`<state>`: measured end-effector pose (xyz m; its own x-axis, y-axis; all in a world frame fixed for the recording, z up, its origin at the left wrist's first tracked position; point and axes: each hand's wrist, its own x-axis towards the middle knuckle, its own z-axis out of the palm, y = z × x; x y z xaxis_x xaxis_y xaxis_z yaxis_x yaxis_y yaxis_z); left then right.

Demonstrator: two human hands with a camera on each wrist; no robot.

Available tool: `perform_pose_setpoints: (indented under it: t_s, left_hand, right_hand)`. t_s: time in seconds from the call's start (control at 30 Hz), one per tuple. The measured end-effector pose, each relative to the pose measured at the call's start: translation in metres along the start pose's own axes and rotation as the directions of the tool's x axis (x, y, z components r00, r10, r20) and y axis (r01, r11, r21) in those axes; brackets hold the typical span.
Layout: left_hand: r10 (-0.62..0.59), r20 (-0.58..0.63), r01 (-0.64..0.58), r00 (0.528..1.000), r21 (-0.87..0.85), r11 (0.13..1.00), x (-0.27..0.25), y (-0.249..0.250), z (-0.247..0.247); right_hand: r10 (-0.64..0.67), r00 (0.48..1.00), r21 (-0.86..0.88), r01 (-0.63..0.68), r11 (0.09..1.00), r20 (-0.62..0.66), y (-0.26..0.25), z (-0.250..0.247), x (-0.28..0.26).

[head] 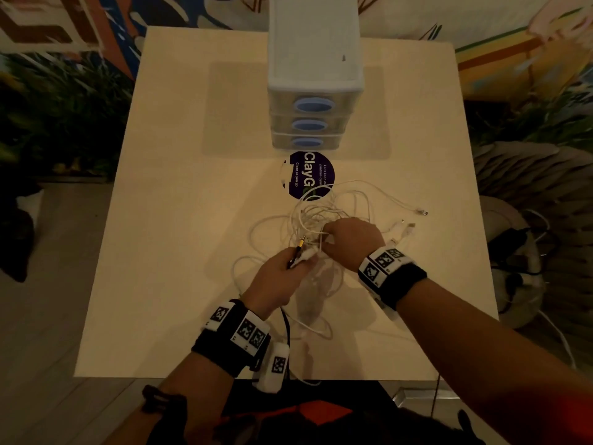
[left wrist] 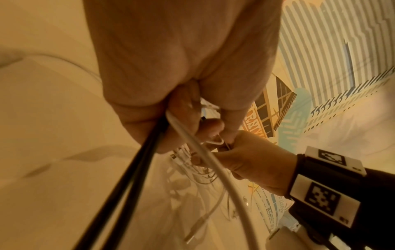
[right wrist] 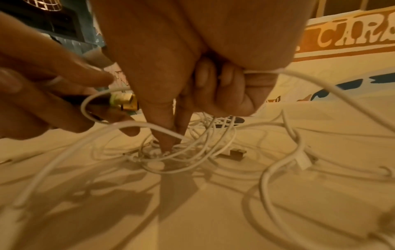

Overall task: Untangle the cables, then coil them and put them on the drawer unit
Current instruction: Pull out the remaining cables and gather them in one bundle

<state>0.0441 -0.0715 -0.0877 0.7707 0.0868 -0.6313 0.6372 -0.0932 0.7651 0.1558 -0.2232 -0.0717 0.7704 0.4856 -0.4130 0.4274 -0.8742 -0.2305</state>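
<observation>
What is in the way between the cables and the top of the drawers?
Nothing visible. Only bare table and a round sticker lie between the tangled cables and the drawer unit. But the cables are still knotted in both hands.

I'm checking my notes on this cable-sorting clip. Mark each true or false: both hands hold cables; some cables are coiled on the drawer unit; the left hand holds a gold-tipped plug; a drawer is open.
1. Both hands hold cables. True: the left hand and right hand grip strands of the white cable tangle.
2. Coils lie on the drawer unit. False: its top is bare.
3. The left hand holds the gold-tipped plug. True.
4. A drawer is open. False: all three are shut.
</observation>
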Motion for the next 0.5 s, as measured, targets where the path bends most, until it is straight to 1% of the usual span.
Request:
perform_pose_setpoints:
  t_s: [0.07, 0.17, 0.23, 0.3, 0.37, 0.43, 0.5]
  left_hand:
    - [0.05, 0.012, -0.05, 0.999, 0.093, 0.994, 0.003, -0.005, -0.001]
    - [0.067, 0.028, -0.071, 0.997, 0.214, 0.974, 0.008, -0.008, -0.001]
    - [0.08, 0.013, -0.08, 0.997, 0.314, 0.946, 0.01, -0.007, -0.002]
    - [0.092, -0.022, -0.078, 0.996, 0.362, 0.929, 0.012, -0.005, -0.002]
    - [0.077, -0.087, -0.047, 0.993, 0.297, 0.954, 0.012, -0.004, -0.001]
    - [0.044, -0.156, -0.023, 0.987, 0.137, 0.99, 0.011, -0.003, 0.0]
    - [0.002, -0.197, -0.008, 0.98, -0.027, 1.0, 0.011, -0.006, -0.001]
  right_hand:
    - [-0.02, 0.999, -0.03, 0.021, 0.999, 0.025, 0.002, 0.001, 0.0]
    - [-0.053, 0.997, -0.025, 0.054, 0.998, 0.063, 0.005, 0.002, 0.001]
    - [-0.084, 0.992, -0.007, 0.085, 0.996, 0.089, 0.007, 0.004, 0.002]
    - [-0.121, 0.987, 0.053, 0.116, 0.992, 0.107, 0.01, 0.004, 0.003]
    - [-0.143, 0.985, 0.13, 0.129, 0.983, 0.097, 0.015, 0.002, 0.003]
    - [-0.148, 0.987, 0.191, 0.134, 0.972, 0.059, 0.021, -0.002, 0.0]
    - [-0.145, 0.989, 0.241, 0.137, 0.961, 0.017, 0.027, -0.006, -0.004]
